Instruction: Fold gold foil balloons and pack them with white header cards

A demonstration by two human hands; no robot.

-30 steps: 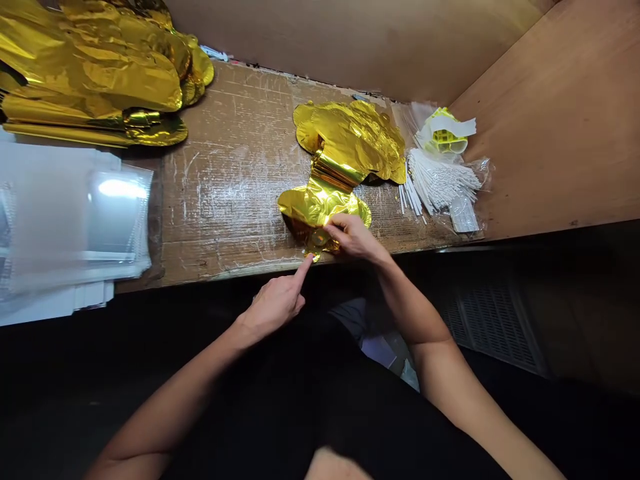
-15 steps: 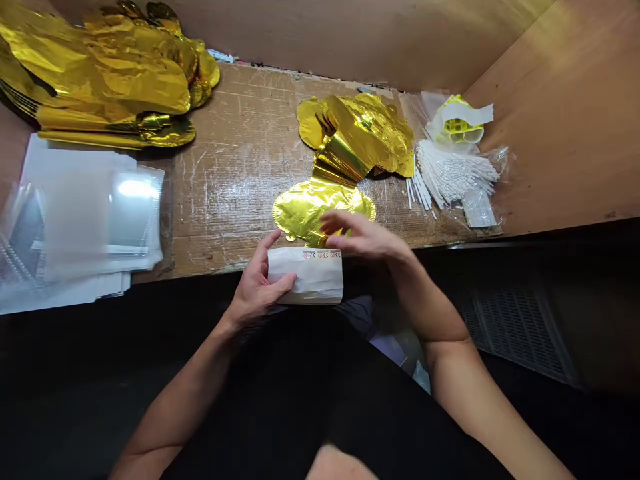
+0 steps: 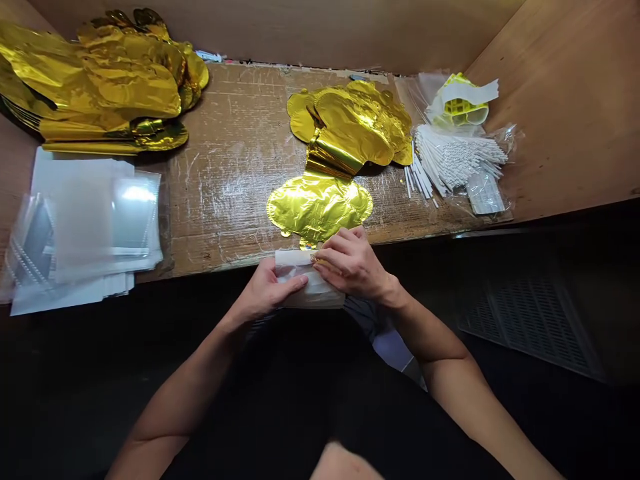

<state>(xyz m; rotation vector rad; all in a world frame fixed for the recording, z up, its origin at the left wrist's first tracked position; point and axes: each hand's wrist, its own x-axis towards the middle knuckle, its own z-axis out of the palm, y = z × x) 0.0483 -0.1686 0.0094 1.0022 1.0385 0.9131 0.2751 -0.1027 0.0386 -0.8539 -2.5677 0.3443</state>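
Note:
My left hand (image 3: 267, 290) is closed around the left side of a folded white sheet (image 3: 290, 257) at the table's front edge, its thumb lying across the front. At the sheet's upper right, my right hand (image 3: 353, 263) pinches a small printed CE label (image 3: 313, 258); its fingers cover much of that side. Just beyond both hands lies a flat gold foil balloon (image 3: 315, 207), its near end hanging toward the sheet. A gold strip joins it to a pile of more foil balloons (image 3: 355, 123).
More gold foil balloons (image 3: 110, 87) are heaped at the far left. Clear plastic bags and white sheets (image 3: 85, 227) lie in front of them. At the right are white sticks (image 3: 457, 160) and a yellow tape roll (image 3: 463, 107). Wooden panels (image 3: 565, 100) border the table (image 3: 215, 167).
My right hand has come down from over the foil balloon to the sheet's upper right edge, and its fingers have closed there. My left hand still holds the sheet.

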